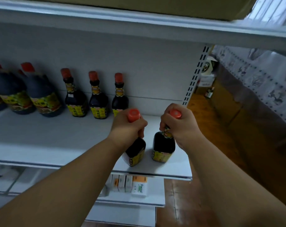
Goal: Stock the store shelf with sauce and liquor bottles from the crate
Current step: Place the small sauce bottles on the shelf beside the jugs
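My left hand (pixel 128 127) grips the neck of a dark sauce bottle (pixel 135 152) with an orange cap and yellow label, tilted over the front of the white shelf (pixel 57 138). Wrapped around the neck of a second, matching sauce bottle (pixel 163 147) is my right hand (pixel 179 126); that bottle is nearly upright at the shelf's front right. Three small sauce bottles (pixel 97 97) of the same kind stand in a row at the back. Large dark jugs (pixel 39 94) with red caps stand at the back left. The crate is out of view.
A shelf board (pixel 139 22) overhangs close above. Boxed goods (pixel 139 187) sit on the lower shelf. The slotted upright (pixel 195 76) marks the shelf's right end. Beyond it are cardboard boxes (pixel 233 112) and a patterned cloth (pixel 261 76).
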